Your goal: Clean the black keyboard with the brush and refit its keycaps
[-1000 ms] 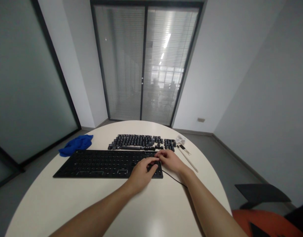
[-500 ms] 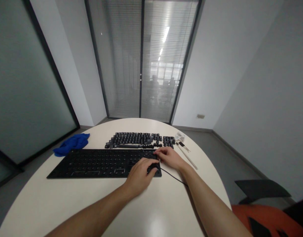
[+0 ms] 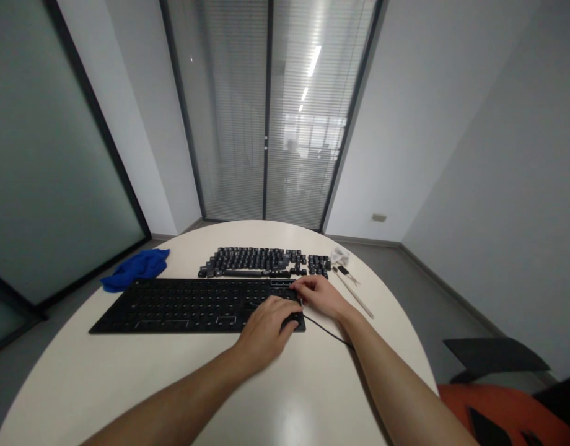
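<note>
A: Quick check, biggest first?

B: Our round table (image 3: 308, 384), w/ the black kbd (image 3: 173, 306) flat on it, its right end under our hands. Behind it, loose keycaps (image 3: 250, 261) sit in rows, approx. kbd layout. A blue cloth (image 3: 139, 269) is by the kbd's far left corner.

A: And our grip?

B: Left hand (image 3: 269, 331) is half curled over the kbd's right end, thumb apart from fingers; can't tell if there's anything in it. Right hand (image 3: 318, 296) is at the far right corner, thumb & index nearly together; can't tell if they pinch a small part.

A: How do we do this bit well?

B: IMO we brace the kbd w/ the left, b/c that end looks easy to nudge, and work the right fingertips straight up/down, one spot at a time, no twisting.

A: Watch-outs?

B: The thin cable (image 3: 326, 332) runs from the kbd's right end to our right forearm, so pls no snagging. The pale stick (image 3: 354, 295) beyond our right wrist is prob. fine there.
</note>
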A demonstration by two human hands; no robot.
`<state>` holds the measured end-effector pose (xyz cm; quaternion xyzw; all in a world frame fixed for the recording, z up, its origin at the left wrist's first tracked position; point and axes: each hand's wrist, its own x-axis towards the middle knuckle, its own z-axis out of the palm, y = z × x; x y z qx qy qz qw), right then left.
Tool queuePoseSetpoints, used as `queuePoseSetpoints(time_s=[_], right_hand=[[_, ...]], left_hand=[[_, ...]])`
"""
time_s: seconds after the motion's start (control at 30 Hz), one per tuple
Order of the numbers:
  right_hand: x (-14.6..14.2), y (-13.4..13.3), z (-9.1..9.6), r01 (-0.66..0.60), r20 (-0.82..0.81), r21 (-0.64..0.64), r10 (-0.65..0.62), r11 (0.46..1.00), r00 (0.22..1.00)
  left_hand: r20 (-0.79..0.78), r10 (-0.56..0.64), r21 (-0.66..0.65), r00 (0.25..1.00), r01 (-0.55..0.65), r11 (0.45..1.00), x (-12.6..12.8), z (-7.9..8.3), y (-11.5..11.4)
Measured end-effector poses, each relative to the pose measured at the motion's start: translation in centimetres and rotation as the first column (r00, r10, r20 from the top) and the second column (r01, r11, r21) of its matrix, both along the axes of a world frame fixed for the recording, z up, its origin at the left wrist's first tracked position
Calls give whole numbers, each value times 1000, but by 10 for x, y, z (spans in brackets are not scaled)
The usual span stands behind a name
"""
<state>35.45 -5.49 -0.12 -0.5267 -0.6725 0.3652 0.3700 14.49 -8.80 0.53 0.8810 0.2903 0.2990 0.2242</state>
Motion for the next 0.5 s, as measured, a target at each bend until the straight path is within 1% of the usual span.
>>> queuePoseSetpoints(time_s=[0.17, 0.33, 0.5], right_hand=[[-1, -2, 2, 1, 0, 18, -1, 1000, 1000], [-2, -2, 3, 6, 8, 21, -6, 1000, 1000], [-1, -2, 2, -3, -3, 27, 3, 1000, 1000]], left_hand=[[-19, -8, 41, 1000, 9, 999, 0, -2, 1], [-36, 10, 91, 999, -6, 996, 1, -3, 1], [-99, 18, 172, 995, 0, 985, 1, -1, -1]])
